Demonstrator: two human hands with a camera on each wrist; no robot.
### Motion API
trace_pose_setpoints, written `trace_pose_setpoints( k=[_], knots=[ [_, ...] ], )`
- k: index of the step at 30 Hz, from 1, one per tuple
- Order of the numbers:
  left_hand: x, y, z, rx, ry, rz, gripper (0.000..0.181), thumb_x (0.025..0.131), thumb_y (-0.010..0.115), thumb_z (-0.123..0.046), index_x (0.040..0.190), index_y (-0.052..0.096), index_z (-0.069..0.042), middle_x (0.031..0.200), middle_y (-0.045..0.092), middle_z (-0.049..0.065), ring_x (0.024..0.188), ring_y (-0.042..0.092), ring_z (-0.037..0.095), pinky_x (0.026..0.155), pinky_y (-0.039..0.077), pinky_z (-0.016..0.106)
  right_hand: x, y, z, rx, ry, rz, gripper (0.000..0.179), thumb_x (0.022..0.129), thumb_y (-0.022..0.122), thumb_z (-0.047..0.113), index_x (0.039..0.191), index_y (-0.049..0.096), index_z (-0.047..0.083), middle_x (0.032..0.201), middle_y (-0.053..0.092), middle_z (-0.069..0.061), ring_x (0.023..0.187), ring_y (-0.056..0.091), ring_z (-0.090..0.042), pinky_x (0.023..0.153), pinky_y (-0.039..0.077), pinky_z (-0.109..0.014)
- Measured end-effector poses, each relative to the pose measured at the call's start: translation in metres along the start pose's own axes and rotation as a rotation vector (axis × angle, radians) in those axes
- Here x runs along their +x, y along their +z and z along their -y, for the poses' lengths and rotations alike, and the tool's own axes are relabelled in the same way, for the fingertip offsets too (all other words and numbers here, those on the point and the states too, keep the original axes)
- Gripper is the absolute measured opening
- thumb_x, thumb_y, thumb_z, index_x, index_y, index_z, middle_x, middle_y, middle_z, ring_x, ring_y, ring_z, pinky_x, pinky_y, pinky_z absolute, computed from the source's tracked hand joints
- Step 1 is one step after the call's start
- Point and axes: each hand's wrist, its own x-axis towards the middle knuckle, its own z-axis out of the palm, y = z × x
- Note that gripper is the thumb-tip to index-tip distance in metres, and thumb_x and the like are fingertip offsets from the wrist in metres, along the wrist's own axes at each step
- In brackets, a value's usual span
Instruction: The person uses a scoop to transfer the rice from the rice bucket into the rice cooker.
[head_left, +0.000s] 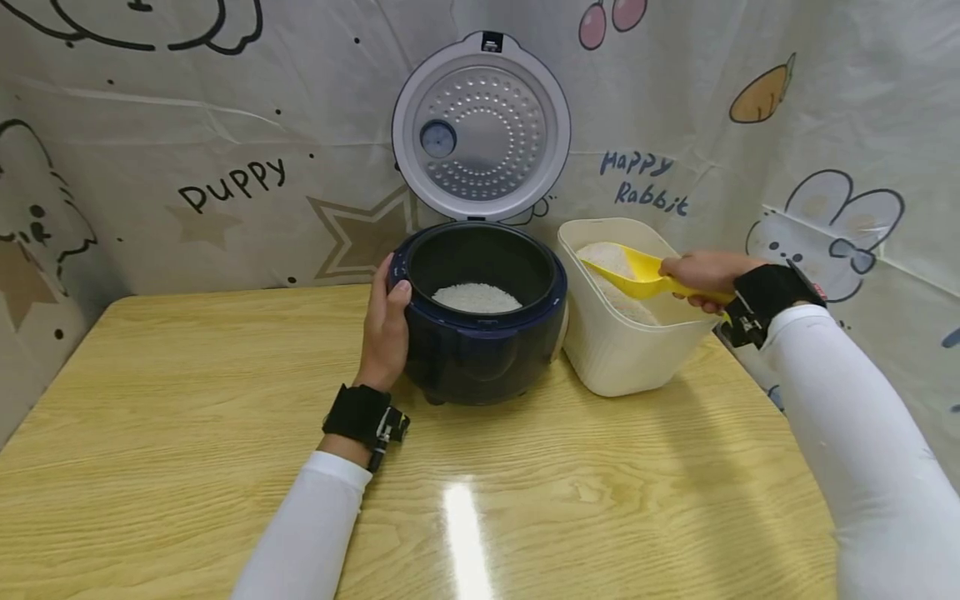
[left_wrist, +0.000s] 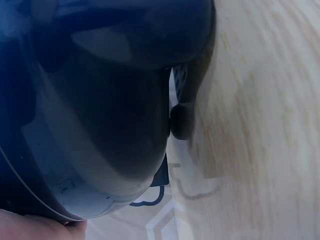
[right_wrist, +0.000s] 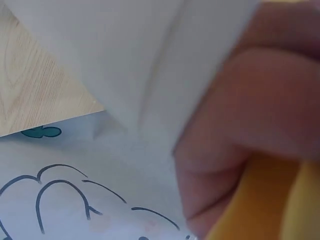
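A dark blue rice cooker [head_left: 480, 362] stands on the table with its round lid [head_left: 483, 125] raised. White rice [head_left: 477, 297] lies in its inner pot. My left hand [head_left: 385, 329] rests against the cooker's left side, thumb near the rim; in the left wrist view only a bit of that hand [left_wrist: 40, 227] shows at the cooker's edge. With curled fingers my right hand [head_left: 708, 277] grips the handle of a yellow scoop [head_left: 641, 275]. Rice fills the scoop's bowl, which is over the rice inside a cream bin [head_left: 622, 354]. In the right wrist view the fingers wrap round the yellow handle [right_wrist: 265, 205].
The bin stands close at the cooker's right side. Behind them hangs a pale printed cloth [head_left: 300, 108] with cartoon drawings. The wooden table [head_left: 187, 417] stretches to the left and in front of the cooker.
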Motion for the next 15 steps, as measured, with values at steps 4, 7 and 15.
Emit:
trace_pose_setpoints(
  k=[4,7,15],
  knots=[
    [0.000,0.000,0.001,0.001,-0.005,-0.005,0.076,0.096,0.042,-0.052,0.164,0.027,-0.022,0.167,0.036,0.006,0.151,0.037,0.025,0.127,0.027,0.050,-0.006,-0.004,-0.004,-0.006,-0.023,-0.017,0.047,0.108,0.027,0.048,0.089,0.052,0.013,0.066,0.045,0.005,0.058,0.046,-0.013,0.059,0.042,-0.028],
    [-0.001,0.000,0.001,-0.006,-0.015,-0.006,0.075,0.095,0.042,-0.052,0.164,0.027,-0.025,0.167,0.036,0.007,0.149,0.038,0.025,0.126,0.028,0.051,-0.009,-0.007,-0.006,-0.011,-0.026,-0.024,0.048,0.108,0.027,0.049,0.089,0.053,0.013,0.065,0.044,0.005,0.057,0.045,-0.013,0.058,0.042,-0.027],
    [0.000,0.001,0.000,-0.013,-0.007,-0.007,0.076,0.095,0.042,-0.051,0.163,0.028,-0.022,0.166,0.037,0.008,0.148,0.039,0.024,0.126,0.028,0.050,-0.021,-0.015,-0.014,0.019,-0.010,-0.045,0.051,0.108,0.028,0.050,0.107,0.052,0.005,0.067,0.045,0.005,0.058,0.046,-0.014,0.058,0.042,-0.027]
  ],
)
